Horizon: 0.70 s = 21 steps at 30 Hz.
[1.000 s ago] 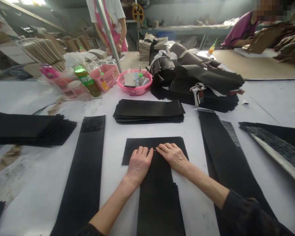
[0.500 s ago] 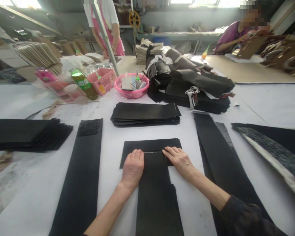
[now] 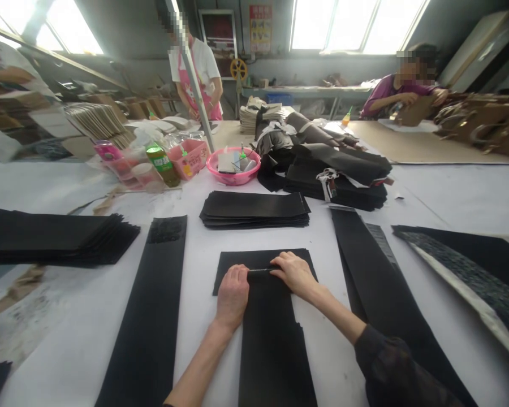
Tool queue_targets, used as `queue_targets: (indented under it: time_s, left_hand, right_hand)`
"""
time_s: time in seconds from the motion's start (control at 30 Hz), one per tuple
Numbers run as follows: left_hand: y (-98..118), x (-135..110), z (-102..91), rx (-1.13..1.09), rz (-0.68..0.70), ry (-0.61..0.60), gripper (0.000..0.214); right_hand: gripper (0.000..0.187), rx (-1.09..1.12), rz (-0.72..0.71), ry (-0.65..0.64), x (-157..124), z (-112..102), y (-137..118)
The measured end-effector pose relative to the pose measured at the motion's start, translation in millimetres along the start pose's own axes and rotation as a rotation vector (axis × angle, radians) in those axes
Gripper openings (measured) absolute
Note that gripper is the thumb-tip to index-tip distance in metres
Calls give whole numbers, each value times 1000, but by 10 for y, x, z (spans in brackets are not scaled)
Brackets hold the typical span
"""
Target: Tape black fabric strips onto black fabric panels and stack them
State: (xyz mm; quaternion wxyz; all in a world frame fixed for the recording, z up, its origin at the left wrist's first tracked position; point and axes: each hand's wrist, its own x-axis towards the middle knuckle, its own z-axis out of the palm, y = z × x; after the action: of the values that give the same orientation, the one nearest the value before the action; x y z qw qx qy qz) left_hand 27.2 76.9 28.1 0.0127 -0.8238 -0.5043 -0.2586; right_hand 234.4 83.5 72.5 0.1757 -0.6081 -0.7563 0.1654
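Note:
A long black strip (image 3: 269,339), leather-like, runs from the near edge up to a black rectangular piece (image 3: 261,258) lying crosswise beneath its far end. A thin pale line marks that end. My left hand (image 3: 232,294) is closed at the strip's far left corner, fingers together, thumb hidden. Opposite it, my right hand (image 3: 296,275) pinches the end edge near the right corner, its fingertips on the line where the two pieces meet. The strip's near end is out of view.
Beyond lies a stack of black pieces (image 3: 254,208). Long black strips flank my arms, one on the left (image 3: 148,311) and overlapping ones on the right (image 3: 382,294). A pink basin (image 3: 233,178), a green-labelled bottle (image 3: 163,167) and a heap of dark material (image 3: 335,175) stand farther back. Several people work beyond.
My right hand has slid left along the strip's end, closer to my left hand, which stays at the left corner. The view has tilted up, showing more of the room.

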Motion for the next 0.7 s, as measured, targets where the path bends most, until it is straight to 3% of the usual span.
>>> queue_targets:
  time_s: [0.2,0.3,0.43,0.53,0.7]
  left_hand:
    - [-55,-39,-32,-386,-218,72,19]
    - [-89,-23,-75,-672,-371,124,34]
    - [-76,56,-142,-941,-501,15,34]
    - [-11,109,-192,-1007,-527,-71,27]
    - [164,140,-315,-966,-456,-130,23]
  right_hand:
    - [11,177,51,-63,51,5,62]
    - [14,274,72,-86,26,-6,101]
    - [17,340,50,-101,10,-50,39]
    - [18,322,26,-95,-17,-127,-58]
    - [18,218,-14,-65,-100,-257,-249]
